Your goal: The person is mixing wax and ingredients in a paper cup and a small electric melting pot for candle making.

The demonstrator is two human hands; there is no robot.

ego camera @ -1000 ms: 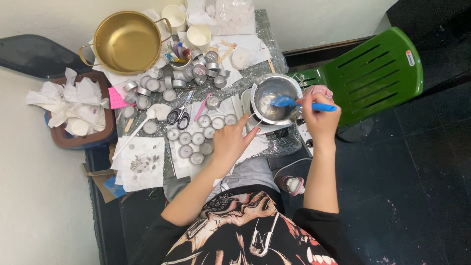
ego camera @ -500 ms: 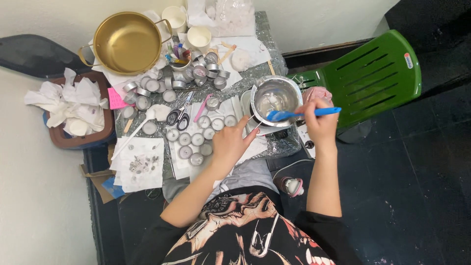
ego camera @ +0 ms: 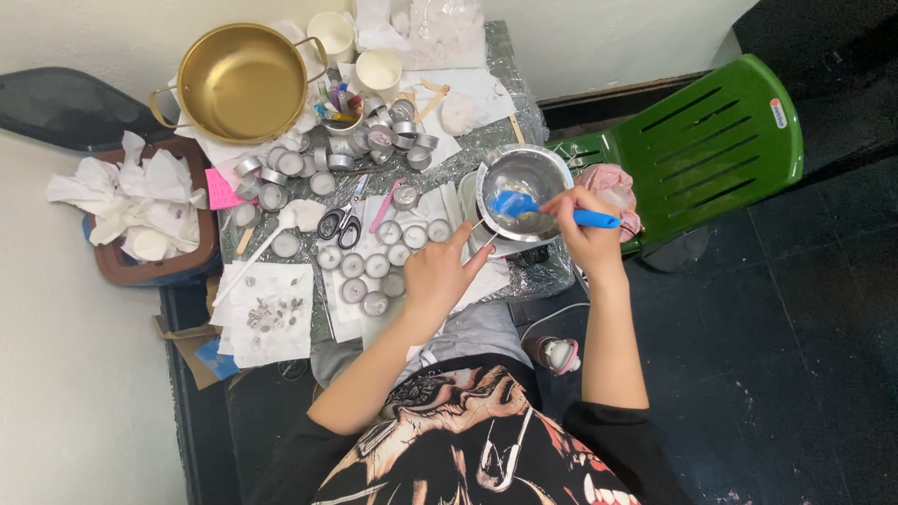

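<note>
Blue-bladed, the spatula was gripped in the closed fingers of the right hand, its tip inside the small steel pot at the surface's right edge. The left hand lay flat, fingers spread and holding nothing, one fingertip near the pot's handle. Beyond it stood tealight cups, then scissors, with the brass pan at the far-left corner. Scraping hard could probably tip the pot off that edge.

Pale wall, dark floor, green plastic chair.
</note>
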